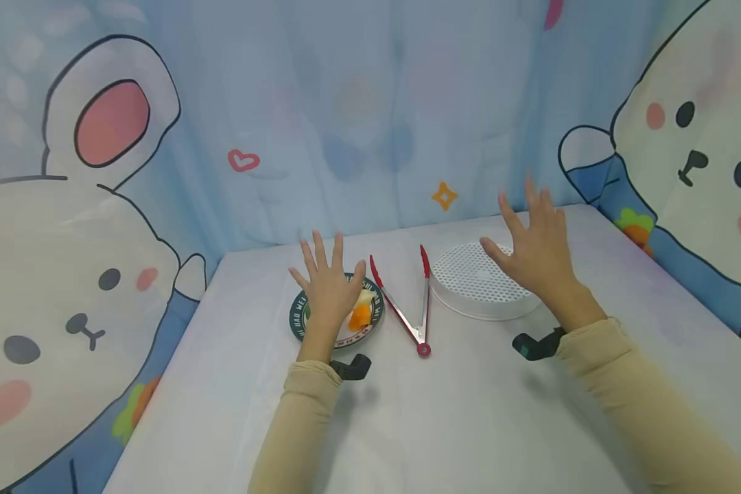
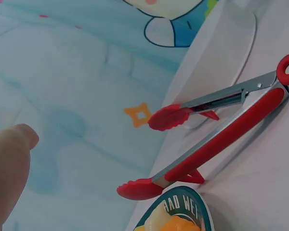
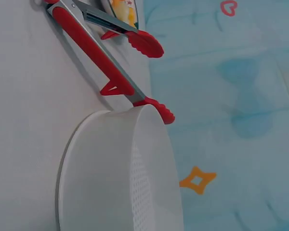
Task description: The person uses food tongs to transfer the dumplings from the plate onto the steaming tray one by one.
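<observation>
My left hand (image 1: 332, 291), fingers spread, is held above a green-rimmed plate (image 1: 297, 317) and hides part of it. Orange and pale yellow food pieces (image 1: 361, 315) show on that plate; what they are is hard to tell. Red-and-silver tongs (image 1: 421, 333) lie spread apart on the table between the two hands, tips toward the curtain. A round white steamer-like tray with a perforated top (image 1: 472, 278) stands right of the tongs. Over its right side my right hand (image 1: 536, 250) hovers with straight, spread fingers. Neither hand holds anything. The left wrist view catches a thumb (image 2: 12, 163) beside the tongs.
A white cloth covers the table (image 1: 444, 425). Behind it hangs a light blue curtain (image 1: 358, 103) with cartoon bears, a heart and a star. Each wrist wears a black camera mount (image 1: 353, 368). In the right wrist view the tray's wall (image 3: 98, 178) rises close to the tongs.
</observation>
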`<state>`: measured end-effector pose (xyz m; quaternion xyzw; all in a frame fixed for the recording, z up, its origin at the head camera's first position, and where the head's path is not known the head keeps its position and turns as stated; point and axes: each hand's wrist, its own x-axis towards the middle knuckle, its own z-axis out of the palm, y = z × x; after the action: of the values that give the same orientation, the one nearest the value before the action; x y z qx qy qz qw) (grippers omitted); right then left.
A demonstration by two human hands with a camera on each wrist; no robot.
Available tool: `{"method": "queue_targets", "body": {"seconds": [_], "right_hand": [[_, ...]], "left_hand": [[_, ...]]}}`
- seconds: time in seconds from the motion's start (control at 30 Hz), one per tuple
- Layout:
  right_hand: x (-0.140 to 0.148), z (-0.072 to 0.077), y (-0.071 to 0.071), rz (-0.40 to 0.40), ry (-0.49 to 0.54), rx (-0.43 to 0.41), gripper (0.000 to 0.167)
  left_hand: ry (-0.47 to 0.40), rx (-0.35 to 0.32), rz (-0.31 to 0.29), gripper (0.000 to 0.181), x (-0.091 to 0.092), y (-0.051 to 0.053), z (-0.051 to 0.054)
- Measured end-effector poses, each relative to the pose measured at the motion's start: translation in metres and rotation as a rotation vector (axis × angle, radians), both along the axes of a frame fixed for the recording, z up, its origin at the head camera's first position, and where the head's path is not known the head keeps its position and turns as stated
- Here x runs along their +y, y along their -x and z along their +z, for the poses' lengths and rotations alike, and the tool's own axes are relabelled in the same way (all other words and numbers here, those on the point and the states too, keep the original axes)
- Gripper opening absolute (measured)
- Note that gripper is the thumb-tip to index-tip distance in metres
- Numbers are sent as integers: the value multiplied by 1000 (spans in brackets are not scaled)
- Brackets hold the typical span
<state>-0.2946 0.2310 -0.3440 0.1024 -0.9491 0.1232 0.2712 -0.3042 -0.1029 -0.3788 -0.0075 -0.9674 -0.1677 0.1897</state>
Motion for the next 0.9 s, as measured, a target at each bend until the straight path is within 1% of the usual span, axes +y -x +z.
{"method": "queue_targets", "body": {"seconds": [0.07, 0.1, 0.17, 0.27, 0.4, 0.47, 0.53, 0.6, 0.67, 0.73, 0.8, 0.9], "right_hand": [[4, -6, 8, -10, 45, -31, 79], [7, -9, 12, -17, 72, -46, 79], [17, -25, 12, -43, 129, -93, 81], [34, -52, 12, -75, 221, -155, 87], [51, -87, 13, -97, 318, -253, 96], [56, -97, 18, -91, 350, -285, 98], [59, -103, 25, -72, 375, -310, 98], [60, -105, 32, -42, 406, -321, 97], [60, -107, 38, -18, 434, -341, 95], [61, -111, 41, -5, 456, -360, 92], [64, -117, 42, 1, 481, -383, 90], [70, -125, 40, -9, 529, -406, 89]], "left_hand": [[-4, -17, 1, 71, 3, 1, -2], [-9, -16, -4, 71, 5, 3, -1], [-4, -22, -31, 70, 12, -1, -5], [18, -41, -70, 67, 26, -6, -8], [75, -105, -115, 52, 51, -13, -10], [103, -149, -153, 45, 65, -15, -9], [139, -206, -194, 44, 78, -15, -9], [170, -277, -223, 46, 89, -14, -11], [195, -342, -226, 48, 99, -14, -16], [203, -393, -211, 51, 107, -15, -24], [204, -416, -190, 54, 115, -15, -32], [228, -405, -159, 61, 123, -13, -40]]}}
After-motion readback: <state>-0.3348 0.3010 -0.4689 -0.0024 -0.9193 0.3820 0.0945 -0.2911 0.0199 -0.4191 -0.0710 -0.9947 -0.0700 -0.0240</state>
